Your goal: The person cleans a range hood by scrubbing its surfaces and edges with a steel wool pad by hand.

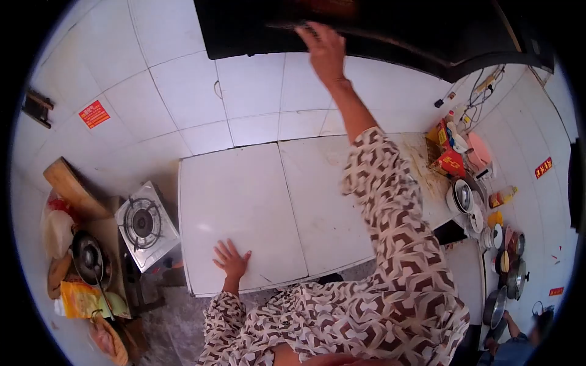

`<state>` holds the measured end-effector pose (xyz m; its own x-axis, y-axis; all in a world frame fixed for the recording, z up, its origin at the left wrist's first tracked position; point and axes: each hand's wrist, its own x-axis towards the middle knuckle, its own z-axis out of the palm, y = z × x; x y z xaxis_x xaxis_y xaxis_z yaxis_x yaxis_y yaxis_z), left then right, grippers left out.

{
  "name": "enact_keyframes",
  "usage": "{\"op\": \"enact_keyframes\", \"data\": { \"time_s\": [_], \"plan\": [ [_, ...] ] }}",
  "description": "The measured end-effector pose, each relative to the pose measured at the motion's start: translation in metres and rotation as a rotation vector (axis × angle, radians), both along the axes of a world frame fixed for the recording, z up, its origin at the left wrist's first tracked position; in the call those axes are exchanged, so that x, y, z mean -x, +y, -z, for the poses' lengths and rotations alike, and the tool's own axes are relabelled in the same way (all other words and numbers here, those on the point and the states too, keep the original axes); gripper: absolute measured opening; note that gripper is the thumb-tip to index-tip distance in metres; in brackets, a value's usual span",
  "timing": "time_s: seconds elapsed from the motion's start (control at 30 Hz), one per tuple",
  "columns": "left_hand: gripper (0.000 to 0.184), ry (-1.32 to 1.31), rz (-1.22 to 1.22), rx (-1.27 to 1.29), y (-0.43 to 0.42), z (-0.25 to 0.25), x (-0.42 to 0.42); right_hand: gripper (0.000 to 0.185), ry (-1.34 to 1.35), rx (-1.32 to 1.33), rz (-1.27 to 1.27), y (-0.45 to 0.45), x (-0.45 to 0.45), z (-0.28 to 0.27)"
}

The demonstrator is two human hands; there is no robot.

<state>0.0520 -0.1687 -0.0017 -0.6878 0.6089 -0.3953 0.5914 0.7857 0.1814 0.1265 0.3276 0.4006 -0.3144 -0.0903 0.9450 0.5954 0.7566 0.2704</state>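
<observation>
My left hand (231, 258) lies flat on the white tiled counter (238, 207), near its front edge, with the fingers spread. It holds nothing. My right arm is stretched up and forward across the counter, in a brown and white patterned sleeve (397, 207). At the end of it, my right hand (325, 49) reaches to the black range hood (256, 30) on the wall. Its fingers are extended against the dark surface; the fingertips are slightly blurred, and I see no object in them.
To the left stand a silver gas stove (145, 224) and a dark wok (90, 259). On the right are a red box (448, 160), a white pot (455, 196), an oil bottle (503, 196) and several pans. Another person (519, 348) is at the lower right.
</observation>
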Motion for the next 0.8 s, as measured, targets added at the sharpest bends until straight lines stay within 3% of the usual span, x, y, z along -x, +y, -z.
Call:
{"op": "enact_keyframes", "data": {
  "time_s": [0.1, 0.2, 0.27, 0.37, 0.47, 0.57, 0.7, 0.73, 0.77, 0.8],
  "plan": [
    [0.099, 0.015, 0.011, -0.008, 0.001, 0.003, 0.005, 0.049, 0.143, 0.185, 0.18, 0.037, -0.065, 0.003],
    [0.098, 0.065, 0.027, -0.007, -0.001, 0.015, 0.002, 0.035, 0.344, 0.543, -0.088, 0.067, -0.123, 0.008],
    [0.098, 0.135, 0.047, -0.006, -0.005, 0.026, 0.001, 0.034, 0.876, 1.466, -0.838, 0.009, -0.16, -0.017],
    [0.096, 0.161, 0.05, 0.044, -0.001, 0.024, 0.0, 0.042, 0.832, 1.732, -1.709, -0.026, -0.216, 0.013],
    [0.09, 0.85, 0.198, -0.288, -0.017, 0.092, 0.014, 0.048, 0.777, 1.839, -1.963, -0.07, -0.251, 0.043],
    [0.084, 0.229, 0.006, -0.058, -0.004, 0.048, 0.009, 0.048, 0.846, 1.842, -2.01, -0.088, -0.279, 0.073],
    [0.079, 0.141, -0.152, -0.076, 0.007, 0.055, -0.007, 0.046, 0.989, 1.921, -2.022, -0.104, -0.296, 0.138],
    [0.079, 0.103, -0.191, -0.06, 0.024, 0.037, -0.021, 0.046, 1.066, 2.025, -1.966, -0.101, -0.294, 0.173],
    [0.079, 0.063, -0.224, -0.042, 0.039, 0.027, -0.033, 0.046, 0.863, 2.033, -1.58, -0.103, -0.288, 0.202],
    [0.08, 0.025, -0.187, -0.079, 0.047, 0.042, -0.036, 0.038, 1.014, 2.195, -1.471, -0.119, -0.283, 0.231]
  ]
}}
